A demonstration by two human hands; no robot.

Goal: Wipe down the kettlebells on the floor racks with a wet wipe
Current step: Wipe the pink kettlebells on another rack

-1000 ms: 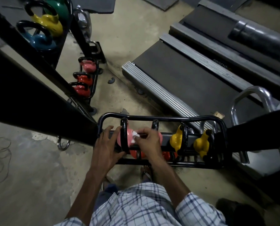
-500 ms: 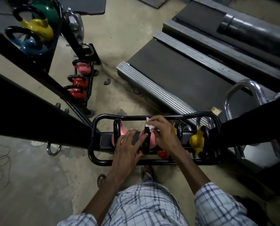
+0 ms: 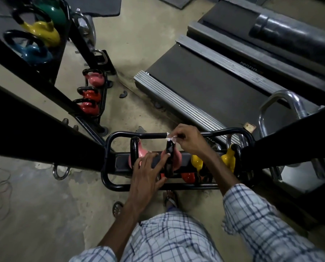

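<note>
A black floor rack (image 3: 118,136) in front of me holds two pink kettlebells, two yellow ones (image 3: 228,160) and red ones lower down (image 3: 188,176). My right hand (image 3: 188,139) pinches a white wet wipe (image 3: 170,138) against the top of the black handle (image 3: 169,159) of the second pink kettlebell (image 3: 176,159). My left hand (image 3: 148,171) rests with spread fingers on that kettlebell, thumb by the handle's near end. The first pink kettlebell (image 3: 141,153) stands just left of it.
A second floor rack (image 3: 104,87) with one pink and two red kettlebells stands further left. A taller rack at top left carries blue, yellow and green kettlebells (image 3: 40,31). A treadmill (image 3: 205,82) lies behind, black machine beams (image 3: 35,129) cross left and right. My sandalled feet (image 3: 170,199) stand below the rack.
My right hand with the wipe has moved from the first pink kettlebell's body to the second one's handle top. My left hand shifted right from the first kettlebell to the second.
</note>
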